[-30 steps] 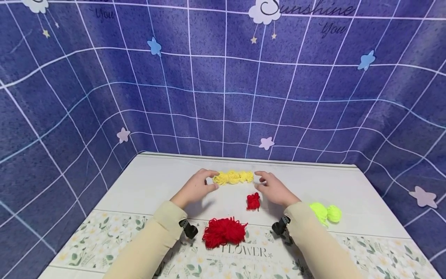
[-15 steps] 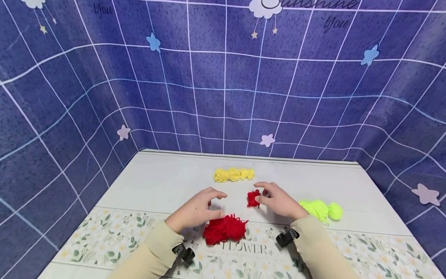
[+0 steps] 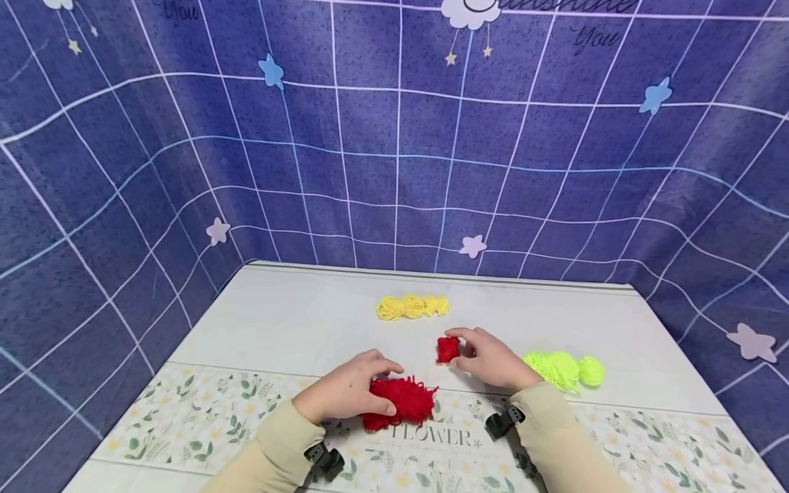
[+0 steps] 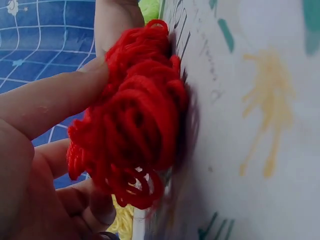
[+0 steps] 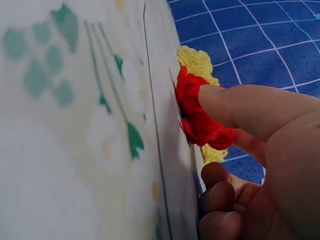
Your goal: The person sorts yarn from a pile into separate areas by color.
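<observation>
A bundle of red yarn (image 3: 407, 400) lies on the table in front of me. My left hand (image 3: 351, 387) grips its left end, the thumb along the near side and the fingers curled over the far side. In the left wrist view, the thumb presses against the loops of this red bundle (image 4: 135, 110). Farther right, my right hand (image 3: 493, 356) pinches a small red yarn bundle (image 3: 447, 350) between thumb and forefinger. Up close in the right wrist view, the thumb lies on the small bundle (image 5: 200, 112), with the other fingers loosely curled below it. Both bundles rest on the tabletop.
A row of yellow yarn (image 3: 413, 307) lies toward the back of the table (image 3: 296, 315). Bright green yarn (image 3: 561, 370) sits right of my right hand, partly behind it. A blue gridded curtain (image 3: 394, 157) encloses the back and sides.
Both hands have come back from the ends of the yellow yarn. The left has settled on the large red bundle, and the right has closed on the small red one.
</observation>
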`<state>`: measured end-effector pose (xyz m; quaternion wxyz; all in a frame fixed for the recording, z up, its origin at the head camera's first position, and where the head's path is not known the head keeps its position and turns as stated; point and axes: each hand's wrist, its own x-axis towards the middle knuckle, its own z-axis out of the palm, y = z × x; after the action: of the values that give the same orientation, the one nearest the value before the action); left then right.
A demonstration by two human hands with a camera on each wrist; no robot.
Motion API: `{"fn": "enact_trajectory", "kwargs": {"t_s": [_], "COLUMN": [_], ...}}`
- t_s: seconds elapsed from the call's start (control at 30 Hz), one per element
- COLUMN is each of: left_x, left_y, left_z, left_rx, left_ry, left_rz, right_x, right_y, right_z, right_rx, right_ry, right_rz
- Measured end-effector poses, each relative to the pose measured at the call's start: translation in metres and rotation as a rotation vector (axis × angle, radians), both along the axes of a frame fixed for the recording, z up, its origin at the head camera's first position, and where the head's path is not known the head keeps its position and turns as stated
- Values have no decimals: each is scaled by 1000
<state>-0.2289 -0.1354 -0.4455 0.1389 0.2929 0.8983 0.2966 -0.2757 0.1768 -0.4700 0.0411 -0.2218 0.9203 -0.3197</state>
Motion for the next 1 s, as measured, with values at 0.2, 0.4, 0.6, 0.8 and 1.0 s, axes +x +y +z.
{"fn": "enact_trajectory", "kwargs": {"t_s": [0.2, 0.4, 0.6, 0.8, 1.0], "left_x": [3, 5, 4, 1, -5], "left_y": [5, 8, 6, -4, -24], "left_z": [-3, -5, -5, -1, 7], "left_rx": [-12, -33, -67, -90, -69], "left_ry": [-22, 19, 80, 160, 225], "left_rz": [-19, -14, -4, 12, 70], "right_x": [2, 2, 1, 0, 0], "right_y": [1, 0, 0, -2, -6], "right_z": [-2, -2, -3, -4, -4], "right_rx": [72, 99, 125, 139, 134], "right_ry": [37, 66, 68, 95, 84], "right_rz": [-5, -5, 1, 1, 2]}}
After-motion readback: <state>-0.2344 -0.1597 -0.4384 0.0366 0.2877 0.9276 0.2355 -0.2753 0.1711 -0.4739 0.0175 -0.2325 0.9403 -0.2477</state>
